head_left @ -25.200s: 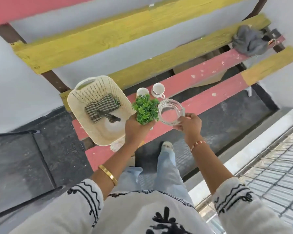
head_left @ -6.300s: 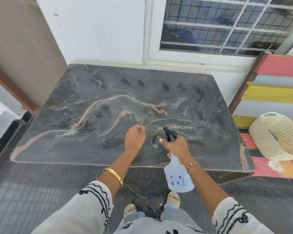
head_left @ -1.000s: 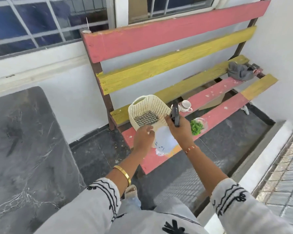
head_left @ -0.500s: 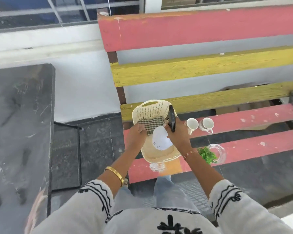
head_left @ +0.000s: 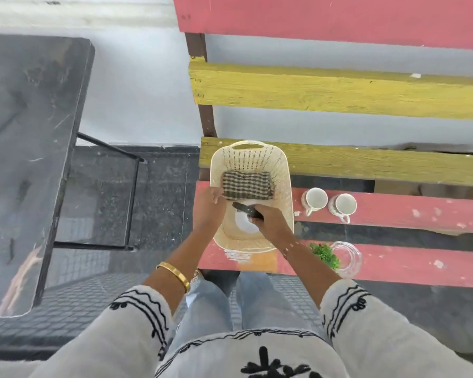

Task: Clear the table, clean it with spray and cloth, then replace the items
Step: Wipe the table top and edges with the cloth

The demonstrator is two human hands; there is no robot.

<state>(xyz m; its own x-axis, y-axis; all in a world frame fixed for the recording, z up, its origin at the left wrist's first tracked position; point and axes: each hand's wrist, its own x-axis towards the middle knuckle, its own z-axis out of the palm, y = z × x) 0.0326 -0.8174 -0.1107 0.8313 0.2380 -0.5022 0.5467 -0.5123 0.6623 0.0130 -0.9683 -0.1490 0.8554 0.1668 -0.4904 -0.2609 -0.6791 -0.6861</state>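
— Where's the spray bottle [head_left: 245,214]?
— In the basket [head_left: 283,186] on the bench [head_left: 393,208], gripped by the right hand [head_left: 269,221].
— And the left hand [head_left: 209,207]?
— Fingers touching the checked cloth [head_left: 246,185] — a grip, I cannot tell. 2 cups [head_left: 316,199] stand beside.
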